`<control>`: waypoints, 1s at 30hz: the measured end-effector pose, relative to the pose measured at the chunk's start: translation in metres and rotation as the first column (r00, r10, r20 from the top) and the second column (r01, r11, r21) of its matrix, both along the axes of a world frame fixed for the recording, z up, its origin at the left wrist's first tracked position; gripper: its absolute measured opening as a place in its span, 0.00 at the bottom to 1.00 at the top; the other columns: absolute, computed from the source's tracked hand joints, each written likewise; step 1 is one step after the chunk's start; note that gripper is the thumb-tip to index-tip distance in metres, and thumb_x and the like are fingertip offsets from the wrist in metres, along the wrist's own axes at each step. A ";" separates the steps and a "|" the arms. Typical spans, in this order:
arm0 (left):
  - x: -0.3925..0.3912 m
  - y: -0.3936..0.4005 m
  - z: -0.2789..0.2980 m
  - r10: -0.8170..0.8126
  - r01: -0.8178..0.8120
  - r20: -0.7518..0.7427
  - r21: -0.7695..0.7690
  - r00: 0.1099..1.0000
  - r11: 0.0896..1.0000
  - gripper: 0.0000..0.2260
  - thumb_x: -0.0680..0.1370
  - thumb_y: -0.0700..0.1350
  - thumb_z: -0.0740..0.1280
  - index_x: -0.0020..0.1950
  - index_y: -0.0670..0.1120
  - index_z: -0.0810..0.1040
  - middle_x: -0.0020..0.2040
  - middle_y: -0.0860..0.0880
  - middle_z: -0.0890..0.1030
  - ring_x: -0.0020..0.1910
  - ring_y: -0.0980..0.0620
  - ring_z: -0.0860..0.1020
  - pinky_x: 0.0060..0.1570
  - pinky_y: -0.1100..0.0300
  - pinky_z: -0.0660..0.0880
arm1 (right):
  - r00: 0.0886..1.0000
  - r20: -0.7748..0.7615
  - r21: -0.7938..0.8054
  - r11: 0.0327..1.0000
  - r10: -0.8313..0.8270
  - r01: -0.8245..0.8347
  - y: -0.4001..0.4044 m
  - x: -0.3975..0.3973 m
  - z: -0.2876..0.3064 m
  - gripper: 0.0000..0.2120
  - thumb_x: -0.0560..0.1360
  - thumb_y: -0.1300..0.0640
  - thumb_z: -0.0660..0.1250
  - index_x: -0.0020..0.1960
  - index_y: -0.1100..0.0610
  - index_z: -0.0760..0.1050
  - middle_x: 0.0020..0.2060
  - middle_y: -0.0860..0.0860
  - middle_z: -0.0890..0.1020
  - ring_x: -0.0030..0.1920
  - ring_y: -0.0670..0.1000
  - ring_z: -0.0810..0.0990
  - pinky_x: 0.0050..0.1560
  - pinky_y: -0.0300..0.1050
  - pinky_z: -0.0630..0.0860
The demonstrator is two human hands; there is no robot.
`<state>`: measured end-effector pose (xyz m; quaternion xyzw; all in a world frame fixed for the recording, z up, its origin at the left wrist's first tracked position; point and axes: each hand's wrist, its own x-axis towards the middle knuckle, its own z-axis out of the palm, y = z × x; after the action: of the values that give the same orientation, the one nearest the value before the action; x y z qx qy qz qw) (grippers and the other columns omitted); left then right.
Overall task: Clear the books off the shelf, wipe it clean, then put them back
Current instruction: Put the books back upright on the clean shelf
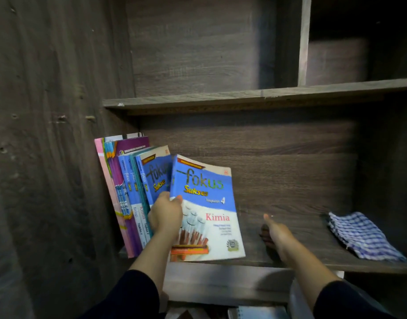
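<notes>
Dark sleeves reach in toward the wood-grain shelf [289,254]. Left hand [166,215] grasps the spine edge of a blue book [207,208], fingers curled round it, cover reading "fokus Sukses", "Kimia", "4"; it tilts right, its bottom edge at the shelf's front lip. Right hand [275,233] rests on the bare board, fingers released. Open board between it and a blue checked cloth [363,236] far right. Further books [129,194] lean against the left wall, spines "fokus", "Biologi".

Matt dark wood-grain shelf [289,259], glossy paper book cover [209,203], checked woven cloth [363,236]
</notes>
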<state>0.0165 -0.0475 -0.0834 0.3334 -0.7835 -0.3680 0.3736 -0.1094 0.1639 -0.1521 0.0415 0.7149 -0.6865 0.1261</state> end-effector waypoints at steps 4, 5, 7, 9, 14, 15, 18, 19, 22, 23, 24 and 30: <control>0.005 0.007 -0.011 0.199 -0.207 -0.076 -0.121 0.977 0.971 0.14 0.81 0.47 0.59 0.62 0.39 0.70 0.48 0.37 0.82 0.47 0.36 0.80 0.39 0.55 0.69 | 1.000 -0.005 0.006 1.000 0.019 -0.019 0.002 -0.001 -0.001 0.19 0.80 0.45 0.56 0.39 0.58 0.73 0.36 0.55 0.76 0.36 0.53 0.73 0.37 0.43 0.67; 0.004 0.009 -0.014 0.198 -0.206 -0.077 -0.130 0.977 0.970 0.12 0.81 0.45 0.59 0.60 0.39 0.69 0.48 0.37 0.81 0.47 0.36 0.80 0.38 0.53 0.71 | 1.000 -0.007 0.011 1.000 0.020 -0.020 0.002 -0.001 -0.001 0.20 0.80 0.46 0.56 0.38 0.58 0.73 0.36 0.55 0.76 0.36 0.53 0.72 0.36 0.43 0.66; 0.001 0.012 -0.017 0.184 -0.190 -0.054 -0.154 0.981 0.970 0.08 0.80 0.42 0.59 0.57 0.39 0.67 0.50 0.38 0.80 0.47 0.35 0.80 0.40 0.49 0.75 | 1.000 -0.016 0.020 1.000 0.018 -0.018 0.002 -0.002 -0.001 0.20 0.80 0.45 0.56 0.38 0.58 0.73 0.37 0.56 0.76 0.36 0.53 0.72 0.37 0.43 0.66; 0.001 0.011 -0.018 0.164 -0.169 -0.044 -0.148 0.985 0.974 0.07 0.80 0.40 0.59 0.56 0.40 0.65 0.51 0.39 0.78 0.48 0.36 0.79 0.41 0.48 0.75 | 1.000 -0.019 0.023 1.000 0.021 -0.020 0.002 -0.001 -0.001 0.21 0.80 0.45 0.56 0.38 0.58 0.73 0.37 0.56 0.77 0.37 0.53 0.72 0.37 0.43 0.66; 0.017 0.002 -0.022 0.145 -0.148 -0.033 -0.299 0.989 0.943 0.08 0.79 0.48 0.61 0.49 0.45 0.64 0.45 0.46 0.77 0.41 0.45 0.79 0.37 0.53 0.77 | 0.998 -0.031 0.047 0.998 0.047 -0.046 0.003 0.001 -0.001 0.20 0.80 0.46 0.56 0.39 0.58 0.74 0.40 0.56 0.78 0.46 0.57 0.76 0.45 0.46 0.70; 0.020 0.001 -0.024 0.141 -0.137 -0.014 -0.342 0.990 0.930 0.08 0.79 0.49 0.61 0.48 0.46 0.64 0.44 0.47 0.77 0.40 0.47 0.78 0.36 0.53 0.77 | 0.998 -0.032 0.050 0.998 0.048 -0.047 0.003 0.001 0.000 0.19 0.80 0.46 0.56 0.39 0.58 0.74 0.39 0.56 0.78 0.46 0.56 0.76 0.46 0.46 0.70; 0.022 0.000 -0.028 0.146 -0.095 0.077 -0.461 0.986 0.882 0.05 0.79 0.44 0.60 0.47 0.45 0.65 0.42 0.46 0.78 0.38 0.48 0.78 0.33 0.56 0.73 | 0.999 -0.038 0.049 0.998 0.038 -0.036 0.003 0.001 0.000 0.20 0.80 0.46 0.57 0.37 0.57 0.73 0.37 0.55 0.77 0.39 0.54 0.74 0.39 0.44 0.69; 0.022 -0.001 -0.029 0.154 -0.069 0.120 -0.522 0.981 0.850 0.05 0.77 0.42 0.63 0.46 0.45 0.67 0.41 0.47 0.78 0.39 0.48 0.77 0.32 0.57 0.72 | 0.999 -0.037 0.047 0.998 0.040 -0.038 0.003 0.002 0.000 0.20 0.80 0.46 0.56 0.37 0.57 0.73 0.37 0.55 0.77 0.39 0.54 0.74 0.39 0.44 0.69; 0.011 -0.003 -0.032 0.152 0.137 0.253 -0.836 0.956 0.531 0.13 0.62 0.40 0.77 0.39 0.45 0.75 0.36 0.46 0.77 0.35 0.45 0.76 0.34 0.53 0.72 | 0.998 -0.036 0.045 0.998 0.053 -0.052 0.003 0.005 0.001 0.19 0.81 0.47 0.56 0.41 0.60 0.75 0.38 0.56 0.77 0.42 0.55 0.75 0.44 0.45 0.70; 0.006 -0.003 -0.035 0.189 0.185 0.281 -0.894 0.941 0.407 0.10 0.62 0.40 0.75 0.39 0.45 0.77 0.37 0.46 0.78 0.38 0.45 0.77 0.40 0.52 0.71 | 0.998 -0.032 0.049 0.997 0.059 -0.057 0.003 0.006 0.002 0.19 0.81 0.47 0.56 0.43 0.60 0.75 0.39 0.56 0.77 0.41 0.55 0.75 0.44 0.45 0.70; 0.002 -0.001 -0.037 0.202 0.252 0.325 -0.914 0.924 0.318 0.06 0.67 0.41 0.71 0.42 0.46 0.80 0.42 0.45 0.79 0.45 0.43 0.78 0.49 0.50 0.69 | 0.997 -0.033 0.053 0.997 0.064 -0.062 0.004 0.009 0.003 0.19 0.81 0.47 0.55 0.44 0.61 0.75 0.39 0.56 0.77 0.40 0.54 0.75 0.42 0.44 0.69; -0.025 -0.004 -0.062 0.400 0.614 0.699 -0.714 0.593 0.336 0.20 0.82 0.49 0.49 0.72 0.49 0.68 0.79 0.44 0.52 0.77 0.41 0.41 0.66 0.37 0.26 | 0.996 -0.038 0.009 0.997 0.077 -0.076 0.003 0.015 0.006 0.17 0.81 0.50 0.55 0.41 0.60 0.73 0.38 0.55 0.77 0.38 0.52 0.74 0.40 0.44 0.69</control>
<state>-0.0081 -0.0518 -0.1454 0.1180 -0.9396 0.3137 0.0697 -0.0947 0.1670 -0.1459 0.0013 0.7209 -0.6791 0.1383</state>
